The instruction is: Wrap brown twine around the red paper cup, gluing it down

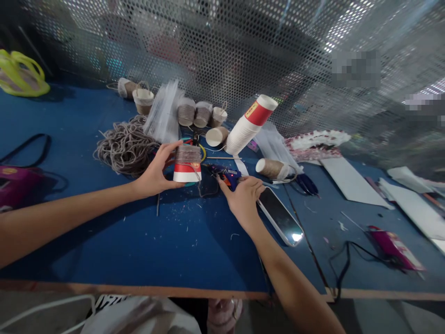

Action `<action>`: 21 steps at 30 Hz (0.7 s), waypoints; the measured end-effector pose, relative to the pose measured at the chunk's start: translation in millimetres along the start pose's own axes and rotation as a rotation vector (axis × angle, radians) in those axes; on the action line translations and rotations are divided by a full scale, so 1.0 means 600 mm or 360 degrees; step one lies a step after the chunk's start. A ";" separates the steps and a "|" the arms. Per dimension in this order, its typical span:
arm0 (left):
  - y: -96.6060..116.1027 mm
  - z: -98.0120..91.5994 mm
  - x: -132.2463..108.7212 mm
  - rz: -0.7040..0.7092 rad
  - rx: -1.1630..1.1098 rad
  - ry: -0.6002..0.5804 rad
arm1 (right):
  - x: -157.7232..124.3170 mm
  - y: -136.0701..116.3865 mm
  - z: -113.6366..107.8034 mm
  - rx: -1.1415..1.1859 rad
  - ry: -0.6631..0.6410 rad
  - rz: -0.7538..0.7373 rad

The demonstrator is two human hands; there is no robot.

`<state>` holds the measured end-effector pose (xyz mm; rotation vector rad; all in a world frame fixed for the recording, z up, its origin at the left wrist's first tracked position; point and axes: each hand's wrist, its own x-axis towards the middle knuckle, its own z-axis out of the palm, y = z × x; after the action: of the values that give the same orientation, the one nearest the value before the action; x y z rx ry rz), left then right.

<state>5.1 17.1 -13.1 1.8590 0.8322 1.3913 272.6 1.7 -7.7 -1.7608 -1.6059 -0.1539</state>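
My left hand (pixel 158 171) grips an upside-down paper cup (pixel 187 172), thumb near its rim and fingers by its base. Grey-brown cord (pixel 188 154) is wound around the cup's upper part, and a loose end hangs down its right side. Just right of it, my right hand (pixel 243 197) is closed on a dark blue glue gun (pixel 227 173) with an orange trigger and a small red light. The nozzle points left, toward the cup. Part of the glue gun is hidden by my fingers. Scissors with coloured handles (pixel 203 152) lie partly behind the cup.
Tangled cord (pixel 123 147) lies behind my left hand. A leaning stack of paper cups (pixel 243 132) stands at the back, near several cord-wrapped cups (pixel 187 112). A phone (pixel 281 215) lies beside my right hand. A perforated metal screen (pixel 222 55) closes off the table's back.
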 end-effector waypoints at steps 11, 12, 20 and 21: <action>0.013 -0.005 0.003 -0.0017 0.0066 -0.0197 | -0.037 -0.087 -0.093 0.1279 -0.0838 -0.0865; 0.014 -0.006 0.003 -0.0009 0.0058 -0.0214 | -0.041 -0.090 -0.094 0.1310 -0.0951 -0.0878; 0.025 -0.004 0.004 0.0082 0.0005 -0.0271 | -0.040 -0.089 -0.084 0.1276 -0.1235 -0.0699; 0.025 -0.004 0.004 0.0078 0.0002 -0.0268 | -0.040 -0.089 -0.083 0.1286 -0.1231 -0.0682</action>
<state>5.0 10.6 0.6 1.9781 0.7075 1.2432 238.3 -49.5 38.4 -0.8446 -2.1278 0.9536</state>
